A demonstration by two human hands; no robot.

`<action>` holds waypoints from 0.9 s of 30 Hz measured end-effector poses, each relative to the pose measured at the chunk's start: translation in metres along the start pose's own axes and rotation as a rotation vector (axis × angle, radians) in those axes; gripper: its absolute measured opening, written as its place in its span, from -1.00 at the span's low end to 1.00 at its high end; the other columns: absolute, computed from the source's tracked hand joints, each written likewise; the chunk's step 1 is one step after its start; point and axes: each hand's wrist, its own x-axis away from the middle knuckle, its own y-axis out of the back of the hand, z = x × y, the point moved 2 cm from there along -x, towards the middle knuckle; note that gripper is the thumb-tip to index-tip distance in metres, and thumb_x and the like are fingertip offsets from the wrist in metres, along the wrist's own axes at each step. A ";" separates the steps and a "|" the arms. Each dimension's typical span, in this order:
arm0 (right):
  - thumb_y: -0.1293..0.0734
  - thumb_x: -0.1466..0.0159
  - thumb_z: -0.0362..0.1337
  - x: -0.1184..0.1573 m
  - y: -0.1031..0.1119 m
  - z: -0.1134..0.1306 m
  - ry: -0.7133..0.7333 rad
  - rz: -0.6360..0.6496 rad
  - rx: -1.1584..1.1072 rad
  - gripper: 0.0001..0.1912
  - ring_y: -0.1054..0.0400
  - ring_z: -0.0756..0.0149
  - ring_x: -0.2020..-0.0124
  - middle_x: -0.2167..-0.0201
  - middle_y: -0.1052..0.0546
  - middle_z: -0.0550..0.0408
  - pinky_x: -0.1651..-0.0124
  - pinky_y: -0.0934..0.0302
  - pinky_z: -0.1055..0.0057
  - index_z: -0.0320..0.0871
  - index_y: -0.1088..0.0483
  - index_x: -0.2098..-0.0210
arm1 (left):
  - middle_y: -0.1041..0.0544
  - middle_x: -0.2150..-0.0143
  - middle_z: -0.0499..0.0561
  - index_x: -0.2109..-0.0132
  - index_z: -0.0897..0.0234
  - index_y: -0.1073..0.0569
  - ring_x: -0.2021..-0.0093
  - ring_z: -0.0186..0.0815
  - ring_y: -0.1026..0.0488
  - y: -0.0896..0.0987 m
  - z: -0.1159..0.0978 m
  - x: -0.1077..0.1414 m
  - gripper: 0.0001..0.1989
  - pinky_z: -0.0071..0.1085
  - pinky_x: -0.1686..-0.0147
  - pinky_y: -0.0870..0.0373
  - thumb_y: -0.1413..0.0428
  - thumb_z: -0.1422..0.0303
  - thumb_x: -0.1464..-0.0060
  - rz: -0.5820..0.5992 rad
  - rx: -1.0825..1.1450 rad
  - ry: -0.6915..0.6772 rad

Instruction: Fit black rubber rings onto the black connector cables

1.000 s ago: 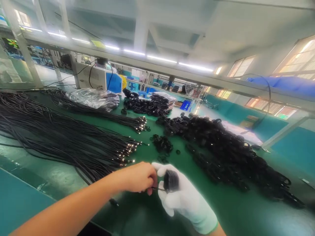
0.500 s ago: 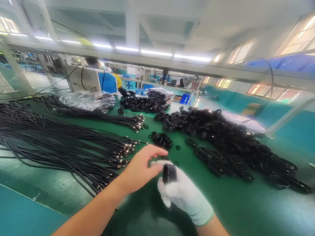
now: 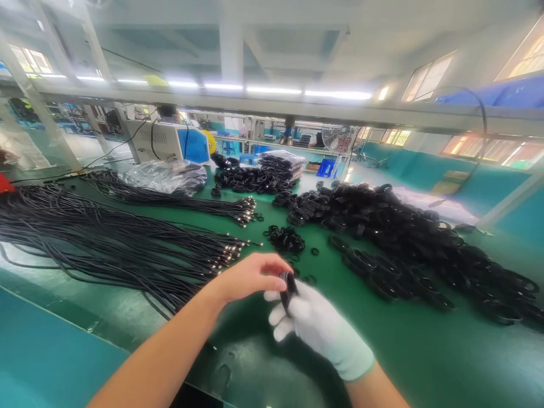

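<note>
A small coil of black cable [image 3: 289, 293] is held between my hands above the green tabletop, turned nearly edge-on. My bare left hand [image 3: 250, 277] comes over from the left and pinches the coil's upper end between thumb and fingers. In a white glove, my right hand [image 3: 318, 323] grips the lower right side of the coil, some of its fingers curled behind. Just beyond my hands lies a small heap of thin black rings [image 3: 285, 240], with one loose ring [image 3: 314, 251] beside it.
Long straight black cables [image 3: 127, 238] with metal connector ends spread across the left. A large heap of coiled cables [image 3: 395, 232] fills the right side. Further back are clear plastic bags [image 3: 165, 177], a white and blue machine [image 3: 170, 141] and another coil pile [image 3: 255, 180]. A shelf beam [image 3: 272, 105] crosses above.
My left hand has closed on the coil's top, its thumb and fingers now touching it. The coil has turned more edge-on. The view has shifted slightly, and something red shows at the left edge.
</note>
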 end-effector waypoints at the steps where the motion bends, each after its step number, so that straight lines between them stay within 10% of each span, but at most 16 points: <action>1: -0.47 -0.02 -0.19 -0.001 0.000 0.001 0.019 -0.054 0.092 -0.52 -0.41 0.31 0.35 0.17 -0.40 -0.01 0.39 -0.36 0.36 -0.20 -0.32 0.12 | -0.52 0.17 0.02 0.11 0.28 -0.49 0.13 -0.22 -0.43 -0.001 0.000 0.000 -0.70 -0.33 0.10 -0.34 -0.18 0.35 0.06 -0.021 -0.056 0.019; 9: -0.33 -0.19 -0.08 0.003 -0.003 0.003 0.007 -0.008 0.222 -0.60 -0.44 0.26 0.36 0.21 -0.40 -0.06 0.35 -0.38 0.26 -0.25 -0.27 0.12 | -0.48 0.31 -0.04 0.18 0.26 -0.50 0.27 -0.28 -0.39 -0.012 -0.001 0.002 -0.74 -0.40 0.24 -0.32 -0.17 0.26 0.05 -0.088 -0.233 0.062; 14: -0.40 -0.13 -0.22 0.003 0.003 0.003 -0.010 -0.056 0.180 -0.51 -0.45 0.17 0.24 0.14 -0.41 -0.07 0.17 -0.37 0.12 -0.20 -0.20 0.01 | -0.47 0.35 -0.04 0.25 0.28 -0.46 0.38 -0.34 -0.36 -0.021 0.000 0.016 -0.77 -0.44 0.38 -0.30 -0.02 0.23 -0.08 -0.358 -0.120 0.120; 27: -0.44 -0.09 -0.33 0.002 0.000 -0.001 -0.013 0.064 0.054 -0.52 -0.34 0.11 0.05 0.07 -0.38 -0.06 0.02 -0.27 0.05 -0.22 -0.28 0.03 | -0.21 0.56 -0.15 0.47 0.33 -0.28 0.53 -0.49 -0.08 -0.049 0.027 0.025 -0.89 -0.53 0.51 -0.01 -0.08 0.44 0.05 -0.262 0.391 0.139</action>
